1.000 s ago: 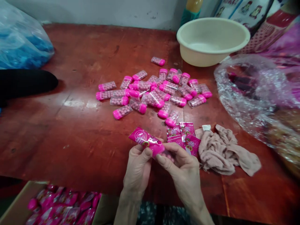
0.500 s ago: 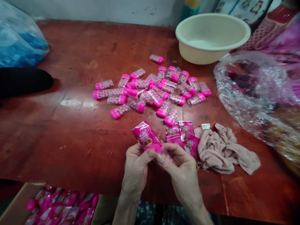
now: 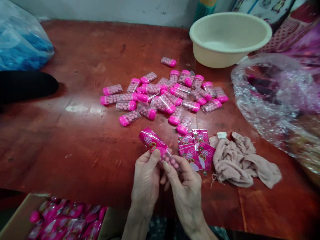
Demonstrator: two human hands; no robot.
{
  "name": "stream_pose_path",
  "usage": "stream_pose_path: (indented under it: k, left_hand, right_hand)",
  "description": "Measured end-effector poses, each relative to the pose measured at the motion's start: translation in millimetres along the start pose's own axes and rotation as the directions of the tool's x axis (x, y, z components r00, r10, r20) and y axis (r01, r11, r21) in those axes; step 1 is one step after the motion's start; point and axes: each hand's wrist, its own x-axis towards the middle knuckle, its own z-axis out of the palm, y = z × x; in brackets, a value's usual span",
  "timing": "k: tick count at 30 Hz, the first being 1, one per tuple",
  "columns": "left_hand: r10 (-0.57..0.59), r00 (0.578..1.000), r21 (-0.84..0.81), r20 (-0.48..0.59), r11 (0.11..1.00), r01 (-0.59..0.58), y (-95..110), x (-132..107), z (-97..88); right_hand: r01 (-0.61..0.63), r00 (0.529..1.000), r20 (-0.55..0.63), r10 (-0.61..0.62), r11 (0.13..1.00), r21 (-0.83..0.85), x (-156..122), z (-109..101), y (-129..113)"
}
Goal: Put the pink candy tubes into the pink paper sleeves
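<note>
Both hands meet over the near side of the table on one clear container of pink balls [image 3: 172, 160]. A shiny printed pink sleeve [image 3: 152, 138] sits around its far end and sticks out beyond it. My left hand [image 3: 147, 176] is closed on the sleeve, thumb pressed on top. Closed around the near, bare end of the container is my right hand [image 3: 183, 181]. Flat printed sleeves [image 3: 193, 151] lie just right of the hands. Farther back spreads a loose group of similar pink-capped containers [image 3: 162, 101].
A crumpled beige cloth [image 3: 232, 163] lies right of the flat sleeves. Beyond are a cream basin [image 3: 217, 56] and a clear plastic bag [image 3: 265, 90]. A bag of blue pieces [image 3: 25, 43] stands far left. Below the table edge, a cardboard box [image 3: 15, 220] holds pink packs.
The held container has tilted and more of its pink balls show below the sleeve. My right hand has shifted left and down along it. The left thumb has moved up onto the sleeve.
</note>
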Motion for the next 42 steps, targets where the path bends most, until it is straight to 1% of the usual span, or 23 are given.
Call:
stream_pose_path:
  k: [3, 6, 11, 15, 20, 23, 25, 28, 32, 35, 37, 38, 40, 42]
  left_hand:
    - [0.035, 0.999, 0.001, -0.01, 0.999, -0.035, 5, 2, -1.8]
    - [0.064, 0.998, 0.033, -0.022, 0.997, -0.063, 3, 1, -2.4]
    - [0.069, 0.998, 0.082, -0.001, 0.994, -0.068, 1, -1, -3.2]
    - [0.059, 0.998, 0.043, 0.026, 0.997, -0.061, 4, 0, -2.4]
    - [0.008, 0.998, 0.026, -0.066, 1.0, -0.007, 3, 0, 1.3]
    - [0.01, 0.996, 0.079, -0.093, 0.997, -0.002, 1, -1, 0.0]
    - [-0.009, 0.998, 0.139, -0.066, 0.99, 0.018, 0, -2, -1.8]
    - [-0.032, 0.999, 0.191, -0.011, 0.981, 0.034, -1, -5, -3.5]
    - [-0.022, 0.999, 0.152, 0.023, 0.988, 0.018, 3, -4, -3.4]
    - [0.02, 1.0, 0.103, 0.019, 0.994, -0.022, 7, -4, -2.4]
    - [0.038, 0.999, 0.096, -0.03, 0.995, -0.035, 4, -6, -0.7]
    - [0.038, 0.997, 0.099, -0.061, 0.995, -0.032, 1, -7, 0.4]
    - [0.032, 0.994, 0.1, -0.102, 0.995, -0.022, -6, -9, 2.9]
    - [0.024, 0.994, 0.071, -0.111, 0.997, -0.016, -12, -9, 4.9]
  right_hand:
    - [-0.086, 0.99, 0.121, 0.079, 0.995, 0.057, 0, 0, -2]
    - [-0.134, 0.979, 0.165, 0.117, 0.986, 0.097, 1, -1, -4]
    - [-0.118, 0.987, 0.123, 0.104, 0.986, 0.118, 1, -1, -3]
    - [-0.096, 0.989, 0.122, 0.084, 0.991, 0.097, 0, 2, -4]
    - [-0.029, 0.995, 0.093, 0.027, 0.999, 0.03, -3, 5, -1]
    - [-0.021, 0.995, 0.095, 0.022, 1.0, -0.009, -5, 5, 1]
    - [-0.039, 0.995, 0.096, 0.039, 0.999, -0.001, -6, 3, 0]
    - [-0.093, 0.99, 0.116, 0.084, 0.993, 0.069, -3, -1, -3]
    - [-0.134, 0.989, 0.093, 0.119, 0.975, 0.179, 0, -1, -5]
    - [-0.178, 0.978, 0.141, 0.151, 0.963, 0.202, 0, 2, -5]
    - [-0.197, 0.972, 0.167, 0.164, 0.959, 0.205, 1, 4, -3]
    - [-0.192, 0.975, 0.151, 0.163, 0.96, 0.206, 2, 4, -3]
    - [-0.157, 0.987, 0.074, 0.145, 0.966, 0.207, 5, 5, -2]
    - [-0.119, 0.993, 0.013, 0.119, 0.973, 0.2, 9, 4, -3]
